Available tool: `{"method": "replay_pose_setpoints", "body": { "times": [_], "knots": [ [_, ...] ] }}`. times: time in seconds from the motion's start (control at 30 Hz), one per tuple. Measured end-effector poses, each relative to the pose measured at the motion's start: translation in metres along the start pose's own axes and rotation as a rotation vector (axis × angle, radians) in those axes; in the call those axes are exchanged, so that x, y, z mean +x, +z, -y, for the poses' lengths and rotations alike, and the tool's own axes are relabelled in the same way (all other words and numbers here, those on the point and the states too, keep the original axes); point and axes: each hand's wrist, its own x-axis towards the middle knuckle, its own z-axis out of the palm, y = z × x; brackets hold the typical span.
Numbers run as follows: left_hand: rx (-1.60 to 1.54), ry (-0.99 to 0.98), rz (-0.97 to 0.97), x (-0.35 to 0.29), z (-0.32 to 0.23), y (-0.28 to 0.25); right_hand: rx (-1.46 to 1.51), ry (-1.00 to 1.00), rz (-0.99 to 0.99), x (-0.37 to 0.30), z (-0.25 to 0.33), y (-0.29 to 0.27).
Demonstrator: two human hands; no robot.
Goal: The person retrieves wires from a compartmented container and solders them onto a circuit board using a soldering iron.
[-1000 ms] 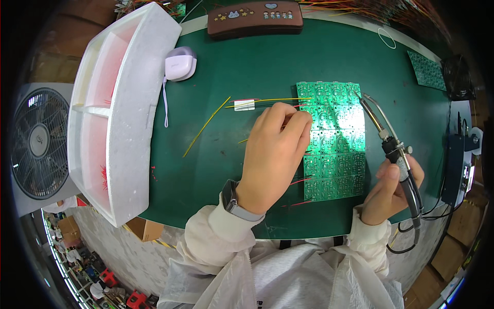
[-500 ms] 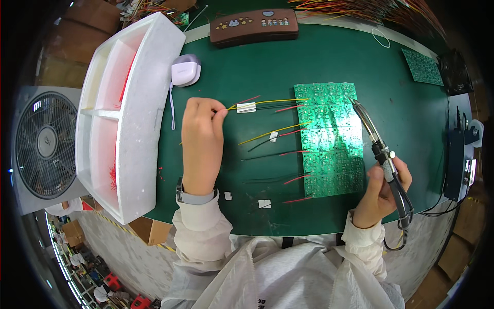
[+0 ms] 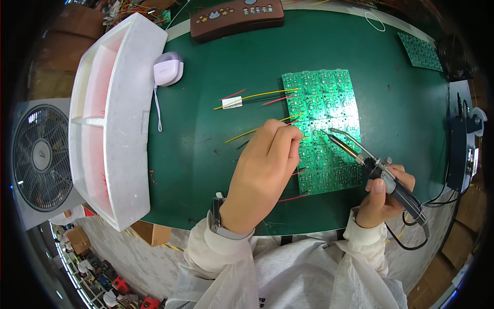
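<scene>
A green circuit board panel (image 3: 334,110) lies on the green bench top, with yellow, black and red wires running out from its left edge. My left hand (image 3: 267,167) is closed in a pinch at that edge, over the middle rows. A bit of yellow wire (image 3: 305,138) shows at its fingertips, and the hand covers several of the lower wires. In my right hand (image 3: 383,198) is a soldering iron (image 3: 378,172) with a thin metal feed tube (image 3: 355,140) alongside. Its tip points left over the middle of the panel; whether it touches cannot be made out. The upper yellow wire (image 3: 257,96) lies across a white label (image 3: 232,102).
A white foam box (image 3: 128,129) with compartments holding red pieces stands at the left, next to a lilac case (image 3: 169,69) and a fan (image 3: 42,154). A brown pencil case (image 3: 236,20) lies at the back. Another green board (image 3: 419,51) sits far right; cables hang below the iron.
My left hand has left the end of the upper yellow wire and moved right to the panel's edge. The iron's tip has come down and left from the panel's upper right. The view has shifted slightly.
</scene>
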Motion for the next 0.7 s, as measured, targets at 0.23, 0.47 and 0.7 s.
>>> {"method": "replay_pose_setpoints", "body": {
  "times": [0.23,0.47,0.7],
  "knots": [
    [-0.044,0.115,-0.062,0.0,0.011,0.013,-0.03,-0.054,-0.048,0.001,-0.001,0.005],
    [-0.067,0.035,-0.04,0.0,0.011,0.01,-0.034,0.019,0.026,-0.004,-0.002,0.0],
    [-0.06,0.059,-0.033,0.001,0.013,0.009,-0.083,0.052,0.062,-0.005,-0.002,-0.003]
  ]
}}
